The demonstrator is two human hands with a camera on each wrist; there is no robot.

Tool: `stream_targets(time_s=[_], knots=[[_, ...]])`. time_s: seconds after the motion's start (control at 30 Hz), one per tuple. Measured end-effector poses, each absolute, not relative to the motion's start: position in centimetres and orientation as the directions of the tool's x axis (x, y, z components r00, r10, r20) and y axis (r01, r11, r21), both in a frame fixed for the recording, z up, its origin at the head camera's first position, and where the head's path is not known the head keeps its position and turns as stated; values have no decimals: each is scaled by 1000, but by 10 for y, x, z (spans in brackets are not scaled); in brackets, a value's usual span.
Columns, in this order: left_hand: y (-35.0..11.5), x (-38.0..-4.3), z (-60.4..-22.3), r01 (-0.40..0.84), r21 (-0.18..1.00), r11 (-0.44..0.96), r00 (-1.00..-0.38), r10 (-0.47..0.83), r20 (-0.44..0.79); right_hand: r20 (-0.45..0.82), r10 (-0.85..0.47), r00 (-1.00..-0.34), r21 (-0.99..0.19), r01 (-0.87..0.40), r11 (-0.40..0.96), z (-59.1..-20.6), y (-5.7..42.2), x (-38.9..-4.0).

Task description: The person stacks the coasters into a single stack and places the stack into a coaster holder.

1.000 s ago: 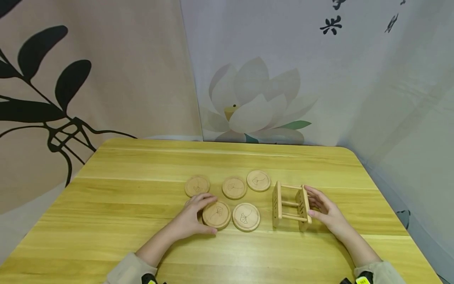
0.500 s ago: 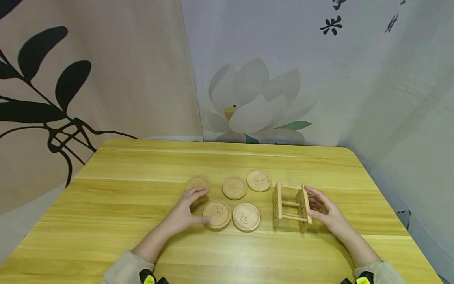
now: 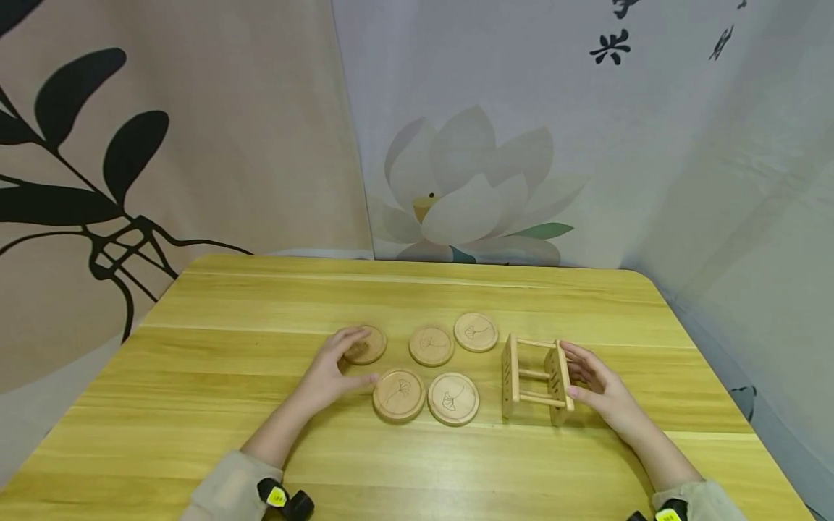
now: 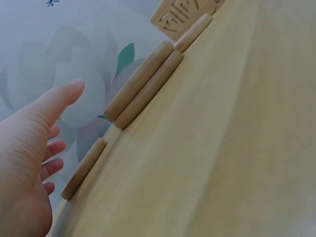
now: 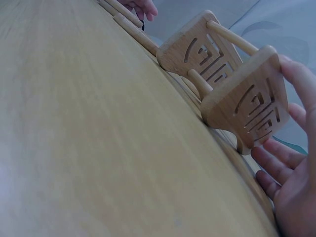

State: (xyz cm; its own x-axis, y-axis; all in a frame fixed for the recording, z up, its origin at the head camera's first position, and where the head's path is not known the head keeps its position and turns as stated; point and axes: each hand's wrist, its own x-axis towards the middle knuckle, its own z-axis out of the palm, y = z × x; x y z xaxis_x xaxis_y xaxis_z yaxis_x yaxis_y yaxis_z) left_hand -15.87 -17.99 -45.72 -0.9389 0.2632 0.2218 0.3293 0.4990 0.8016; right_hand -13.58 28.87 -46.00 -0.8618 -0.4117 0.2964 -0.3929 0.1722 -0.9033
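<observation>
My left hand [image 3: 326,376] reaches over the table with thumb and fingers spread, holding nothing. Its fingers overlap the edge of the far-left round wooden coaster [image 3: 370,346], and the thumb tip is close to a pair of stacked coasters [image 3: 399,396]. The left wrist view shows that stack side-on as two coasters [image 4: 143,86], one on the other. On the right, a small wooden coaster rack [image 3: 536,375] stands on the table. My right hand [image 3: 598,385] holds its right side panel [image 5: 254,98], thumb at one edge and fingers at the other.
Further coasters engraved with a ginkgo leaf lie flat between hand and rack: one in front [image 3: 453,399], one behind it [image 3: 431,346], one at the back [image 3: 476,332]. The wooden table [image 3: 417,470] ends at a printed cloth backdrop [image 3: 260,145].
My left hand has drawn back leftward from the stacked coasters and up towards the far-left coaster. The right hand and the rack have stayed put.
</observation>
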Motion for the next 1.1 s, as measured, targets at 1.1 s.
stream_targets(time_s=[1.1], knots=[[-191,-190,-459,257,693,673,-961,257,107,294,-393,-871,-900,-391,192,-461,289,-136]])
